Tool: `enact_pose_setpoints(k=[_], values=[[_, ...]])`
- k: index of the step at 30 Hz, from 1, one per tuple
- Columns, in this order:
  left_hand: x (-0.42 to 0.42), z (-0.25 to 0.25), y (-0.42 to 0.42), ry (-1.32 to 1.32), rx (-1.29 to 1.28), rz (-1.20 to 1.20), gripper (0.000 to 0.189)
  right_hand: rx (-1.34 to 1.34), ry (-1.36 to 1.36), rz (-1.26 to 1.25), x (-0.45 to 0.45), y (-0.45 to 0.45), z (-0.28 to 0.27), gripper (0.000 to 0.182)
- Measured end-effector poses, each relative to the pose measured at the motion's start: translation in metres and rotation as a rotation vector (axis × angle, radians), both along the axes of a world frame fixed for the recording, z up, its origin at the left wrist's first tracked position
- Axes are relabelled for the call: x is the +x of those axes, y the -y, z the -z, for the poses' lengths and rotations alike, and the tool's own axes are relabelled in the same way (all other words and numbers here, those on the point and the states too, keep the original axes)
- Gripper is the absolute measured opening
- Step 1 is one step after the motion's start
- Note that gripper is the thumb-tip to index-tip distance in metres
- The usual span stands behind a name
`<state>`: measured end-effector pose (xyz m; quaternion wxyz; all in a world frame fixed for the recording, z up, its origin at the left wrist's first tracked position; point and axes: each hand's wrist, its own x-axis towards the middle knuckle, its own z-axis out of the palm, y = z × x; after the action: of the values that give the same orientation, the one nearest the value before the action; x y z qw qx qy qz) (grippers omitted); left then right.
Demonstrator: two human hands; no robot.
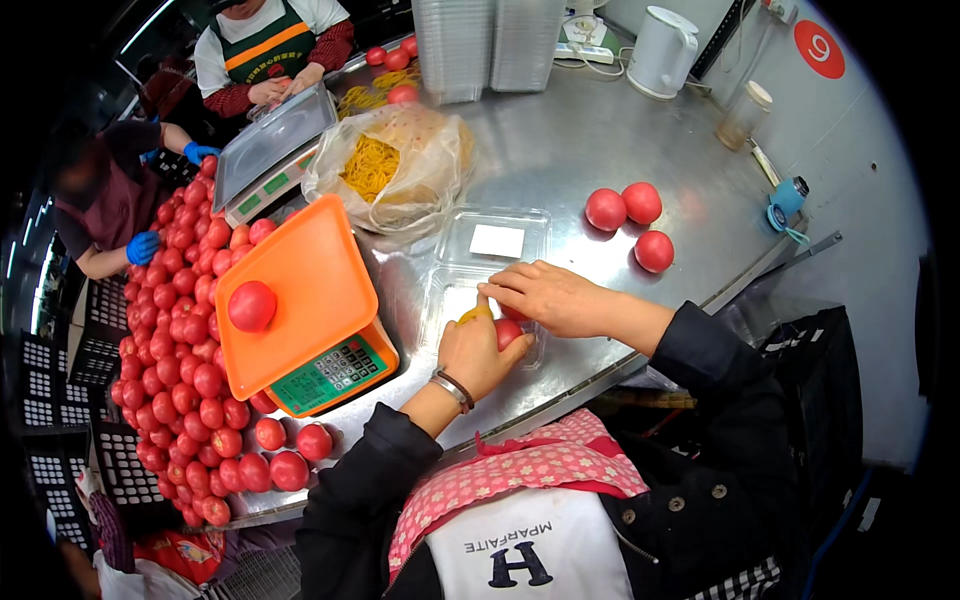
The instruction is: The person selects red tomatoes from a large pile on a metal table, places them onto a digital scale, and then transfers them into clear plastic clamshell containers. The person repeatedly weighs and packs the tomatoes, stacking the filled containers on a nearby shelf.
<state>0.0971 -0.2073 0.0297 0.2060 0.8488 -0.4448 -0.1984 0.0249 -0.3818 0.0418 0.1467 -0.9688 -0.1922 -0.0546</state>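
An open clear plastic clamshell box (429,304) lies on the steel table before me, with a white label (498,241) on its lid. At least two tomatoes (508,333) are in its near half, partly hidden by my hands. My left hand (474,346) is curled around the nearer tomato, its thumb on the box's right side. Something yellow is at its index finger; I cannot tell what. My right hand (546,297) rests over the other tomato with its fingers stretched to the left. Left of the box, one tomato (252,306) sits on the orange tray (315,262) of a digital scale (330,375).
A large tomato pile (180,330) covers the table's left side. Several tomatoes (605,209) lie to the right. Beyond are a bag of yellow rubber bands (427,165), stacked clear boxes (454,45), a second scale (274,154) and a kettle (663,52). Two co-workers stand across the table.
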Motion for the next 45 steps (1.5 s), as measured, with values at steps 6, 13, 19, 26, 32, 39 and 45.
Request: enact_pose_setpoints(k=[6, 13, 19, 26, 32, 39, 45], values=[[-0.012, 0.029, -0.011, 0.000, -0.205, 0.055, 0.063, 0.145, -0.386, -0.048, 0.026, 0.005, -0.006, 0.058], [-0.010, 0.043, -0.023, -0.069, -0.067, 0.146, 0.077, 0.275, 0.179, -0.177, 0.155, -0.123, -0.054, 0.056], [-0.013, 0.068, -0.024, -0.073, -0.344, 0.210, 0.054, 0.092, 0.080, -0.162, 0.256, -0.247, -0.039, 0.074], [-0.004, 0.041, -0.035, -0.265, -0.229, 0.247, 0.050, 1.225, -0.267, 0.170, 0.230, -0.214, -0.014, 0.066], [-0.006, 0.041, -0.023, -0.065, -0.089, 0.126, 0.037, 1.709, -0.563, 0.428, 0.108, -0.103, -0.037, 0.060], [-0.026, 0.033, -0.022, 0.196, -0.130, 0.142, 0.036, 0.551, -0.255, 0.856, 0.049, -0.078, -0.018, 0.061], [-0.041, 0.014, -0.048, 0.285, -0.406, 0.093, 0.033, -0.003, 0.140, 0.603, 0.037, -0.070, 0.017, 0.050]])
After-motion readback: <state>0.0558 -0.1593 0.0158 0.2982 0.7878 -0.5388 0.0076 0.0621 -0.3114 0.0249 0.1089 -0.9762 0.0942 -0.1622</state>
